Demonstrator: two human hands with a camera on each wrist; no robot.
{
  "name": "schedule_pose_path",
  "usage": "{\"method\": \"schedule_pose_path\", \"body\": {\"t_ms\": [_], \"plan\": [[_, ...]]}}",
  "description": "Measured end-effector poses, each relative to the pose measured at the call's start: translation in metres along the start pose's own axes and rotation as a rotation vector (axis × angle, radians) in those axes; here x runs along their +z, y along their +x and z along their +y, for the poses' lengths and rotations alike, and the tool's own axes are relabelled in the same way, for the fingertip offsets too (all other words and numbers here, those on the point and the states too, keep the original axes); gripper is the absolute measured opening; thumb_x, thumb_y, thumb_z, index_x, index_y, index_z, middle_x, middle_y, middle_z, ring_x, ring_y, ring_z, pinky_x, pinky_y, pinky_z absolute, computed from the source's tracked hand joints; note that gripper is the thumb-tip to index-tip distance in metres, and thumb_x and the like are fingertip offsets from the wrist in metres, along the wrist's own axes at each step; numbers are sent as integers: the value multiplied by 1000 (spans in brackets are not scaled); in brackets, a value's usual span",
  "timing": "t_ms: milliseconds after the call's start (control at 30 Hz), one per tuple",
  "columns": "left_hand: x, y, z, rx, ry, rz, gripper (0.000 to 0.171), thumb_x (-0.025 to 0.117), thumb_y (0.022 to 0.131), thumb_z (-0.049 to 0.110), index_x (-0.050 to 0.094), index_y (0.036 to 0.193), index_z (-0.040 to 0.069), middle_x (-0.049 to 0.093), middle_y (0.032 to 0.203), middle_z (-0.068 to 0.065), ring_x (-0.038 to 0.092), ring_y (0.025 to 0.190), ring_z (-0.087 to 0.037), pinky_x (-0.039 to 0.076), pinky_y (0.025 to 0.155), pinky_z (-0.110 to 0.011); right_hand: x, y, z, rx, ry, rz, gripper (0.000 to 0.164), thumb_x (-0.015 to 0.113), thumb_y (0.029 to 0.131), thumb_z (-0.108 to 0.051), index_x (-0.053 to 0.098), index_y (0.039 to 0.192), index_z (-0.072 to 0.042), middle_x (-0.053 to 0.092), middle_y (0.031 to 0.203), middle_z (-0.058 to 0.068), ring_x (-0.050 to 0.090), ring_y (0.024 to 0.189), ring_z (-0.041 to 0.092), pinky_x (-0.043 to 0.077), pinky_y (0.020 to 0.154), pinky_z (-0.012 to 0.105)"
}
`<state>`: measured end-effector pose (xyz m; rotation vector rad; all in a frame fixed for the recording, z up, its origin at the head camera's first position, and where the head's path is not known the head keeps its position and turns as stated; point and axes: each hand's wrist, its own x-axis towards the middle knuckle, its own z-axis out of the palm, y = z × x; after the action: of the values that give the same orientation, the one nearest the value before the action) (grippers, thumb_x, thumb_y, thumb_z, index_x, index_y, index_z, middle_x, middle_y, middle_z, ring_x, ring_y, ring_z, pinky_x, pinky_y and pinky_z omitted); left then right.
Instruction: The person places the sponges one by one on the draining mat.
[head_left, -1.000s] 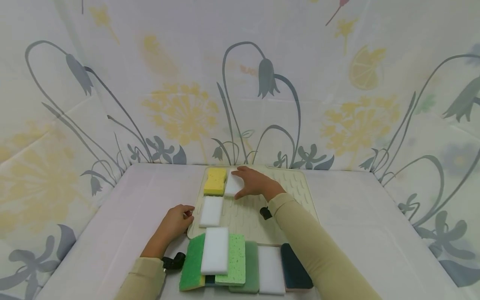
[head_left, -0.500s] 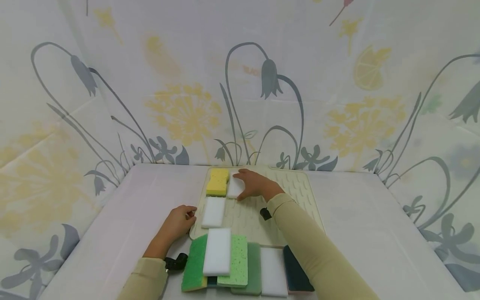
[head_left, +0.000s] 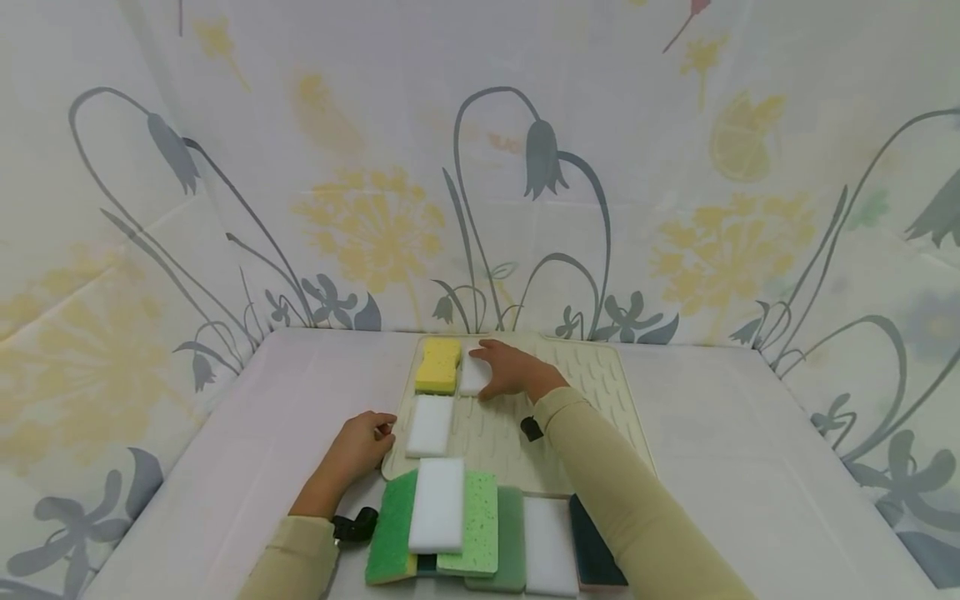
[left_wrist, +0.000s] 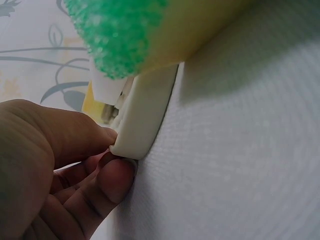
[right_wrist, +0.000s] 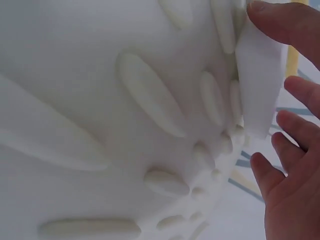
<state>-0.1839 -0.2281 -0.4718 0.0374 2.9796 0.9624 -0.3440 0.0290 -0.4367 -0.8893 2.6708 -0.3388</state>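
At the left edge of the cream ridged drying mat, my left hand pinches the mat's rim between thumb and fingers. My right hand is spread over a white sponge at the back of the mat. In the right wrist view its thumb lies at one end of that sponge, and the other fingers are spread loosely alongside. A yellow sponge lies to the left of this white one. In front of the yellow one is another white sponge.
At the mat's front edge sponges are piled: a green one, a white one on top, and a speckled light green one. Beside them lie a sage green pad, a white one and a dark one.
The head view has shifted slightly, moving the whole scene a little right. Both hands keep their places, and the sponges stay where they were on the mat.
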Motion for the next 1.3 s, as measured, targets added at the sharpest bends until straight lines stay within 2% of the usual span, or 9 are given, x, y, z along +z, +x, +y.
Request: {"method": "schedule_pose_path", "body": {"t_ms": [367,567,800,1000,1300], "plan": [[5,-3,-1,-1,8,3,35,61,90,9,64,123,-3,64,96,-8,61,84,-19,48,64,-29,7,-8,-1,3,-4,-18,84,73,83,-34,29,154,-19,17,162,7,20,149,28,26,118,44],[4,-6,0,5,13,-12,36,61,90,9,63,124,-3,64,98,-9,62,87,-21,50,66,-32,10,-10,-1,-7,-37,-16,87,72,84,-39,25,155,-21,16,163,5,20,149,27,27,117,44],[-2,-4,4,19,16,-2,36,60,91,9,62,124,-5,65,98,-10,62,87,-21,51,69,-33,-5,-16,-6,-37,-53,-6,87,70,85,-46,25,155,-21,17,162,7,21,149,27,28,117,45],[-3,-1,6,23,21,-1,37,60,90,9,62,124,-5,65,99,-12,63,88,-22,51,69,-34,-19,-30,-11,-50,-50,-21,85,67,87,-48,25,155,-19,18,162,9,21,149,29,27,117,46],[-1,0,2,20,32,-7,37,60,90,10,62,124,-5,66,100,-12,63,90,-24,52,71,-36,-22,-54,-14,-57,-40,-35,83,63,88,-52,26,155,-21,20,161,9,23,148,29,27,116,47]]}}
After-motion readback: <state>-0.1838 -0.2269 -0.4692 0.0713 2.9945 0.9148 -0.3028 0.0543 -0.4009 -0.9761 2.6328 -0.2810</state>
